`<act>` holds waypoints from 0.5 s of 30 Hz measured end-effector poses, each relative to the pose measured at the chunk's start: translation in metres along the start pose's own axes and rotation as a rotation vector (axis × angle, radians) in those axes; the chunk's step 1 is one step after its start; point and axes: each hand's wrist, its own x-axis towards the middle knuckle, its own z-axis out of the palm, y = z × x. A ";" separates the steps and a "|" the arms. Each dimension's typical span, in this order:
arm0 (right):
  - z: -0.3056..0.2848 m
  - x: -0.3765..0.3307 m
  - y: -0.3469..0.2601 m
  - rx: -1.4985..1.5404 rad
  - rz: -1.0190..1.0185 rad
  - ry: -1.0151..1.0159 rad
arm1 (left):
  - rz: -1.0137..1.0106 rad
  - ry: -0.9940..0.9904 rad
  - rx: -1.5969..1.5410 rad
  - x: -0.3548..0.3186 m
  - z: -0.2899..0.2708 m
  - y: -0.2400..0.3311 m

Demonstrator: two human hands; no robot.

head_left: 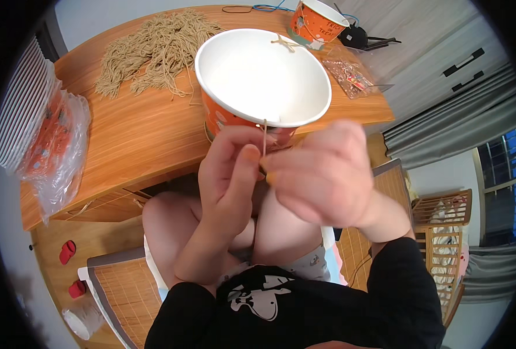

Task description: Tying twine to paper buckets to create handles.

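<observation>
A large paper bucket (258, 75), white inside and orange with printed figures outside, stands at the desk's front edge. From its near rim a tan cord (265, 136) runs down between my hands. My left hand (226, 174) is closed with thumb and fingers around the cord, just below the rim. To its right, my right hand (327, 174) is closed in a pinch at the cord's lower part; motion smears it a little. The pinched end is mostly hidden by my fingers. At the bucket's far rim shows a knotted piece of cord (284, 42).
A heap of tan cords (159, 49) lies at the back left of the wooden desk (135, 134). Stacked buckets in clear plastic (42, 128) lie at the left. A second orange bucket (316, 26) and a plastic packet (351, 75) are at the far right.
</observation>
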 end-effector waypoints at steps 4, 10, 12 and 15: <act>0.027 -0.028 -0.012 -0.105 0.010 0.087 | -0.024 -0.033 -0.013 0.001 -0.004 0.001; 0.044 -0.036 -0.024 -0.065 0.320 0.252 | -0.066 0.035 0.080 0.001 -0.002 0.009; 0.051 -0.036 -0.031 -0.056 0.382 0.280 | -0.079 0.046 0.083 0.000 -0.002 0.009; 0.069 -0.043 -0.036 0.004 0.484 0.382 | -0.097 0.043 0.083 -0.002 -0.003 0.009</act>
